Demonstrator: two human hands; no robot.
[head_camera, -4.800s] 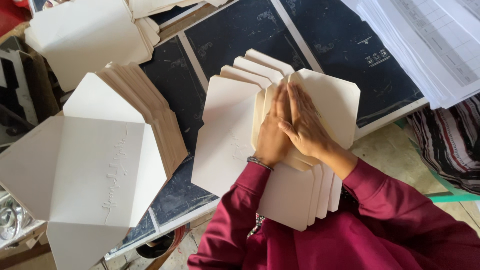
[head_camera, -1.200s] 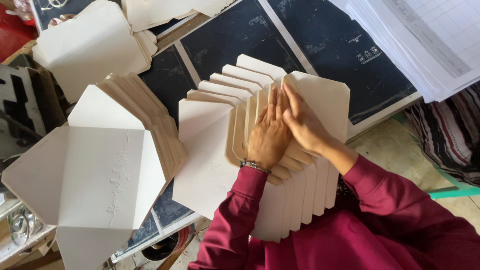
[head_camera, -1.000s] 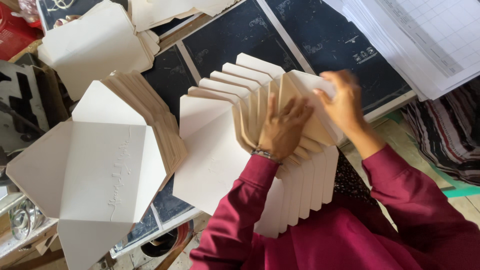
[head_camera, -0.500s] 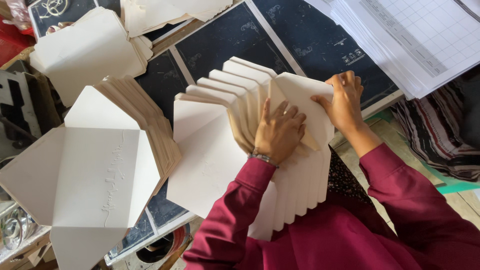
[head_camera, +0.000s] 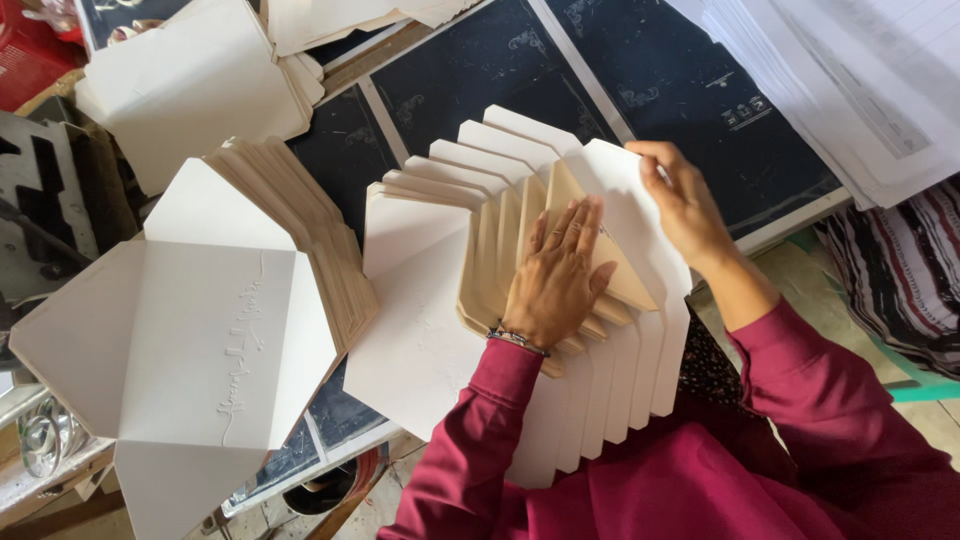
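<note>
across the middle of the dark desk (head_camera: 470, 75) lies a fanned stack of cream envelope blanks (head_camera: 420, 310), each sheet stepped a little past the next so that a row of folded flaps shows. our left hand (head_camera: 555, 280) lies flat on those flaps, fingers straight and together, pressing down and gripping nothing. our right hand (head_camera: 690, 205) has its grip closed on the upper edge of the top blank (head_camera: 635, 215), thumb beneath and fingers curled over, with the tan flap (head_camera: 600, 265) folded under the left fingertips.

just beside the fan, to the left, sits a thick pile of unfolded blanks (head_camera: 210, 340), its top sheet opened out with raised lettering down the middle. more cut sheets (head_camera: 195, 85) lie at the upper left, and a heap of printed paper (head_camera: 860, 90) overhangs the desk at the upper right. a striped cloth (head_camera: 900, 280) hangs below that heap.

we judge the main risk to be the fan slipping: the sheets rest only on one another, and their lower ends hang off the desk edge over our lap, so easing the left palm while the right pulls could drag several blanks askew or off the edge. a crooked pull could also crease the flap off its scored line. the neighbouring pile stands close enough to be nudged.
</note>
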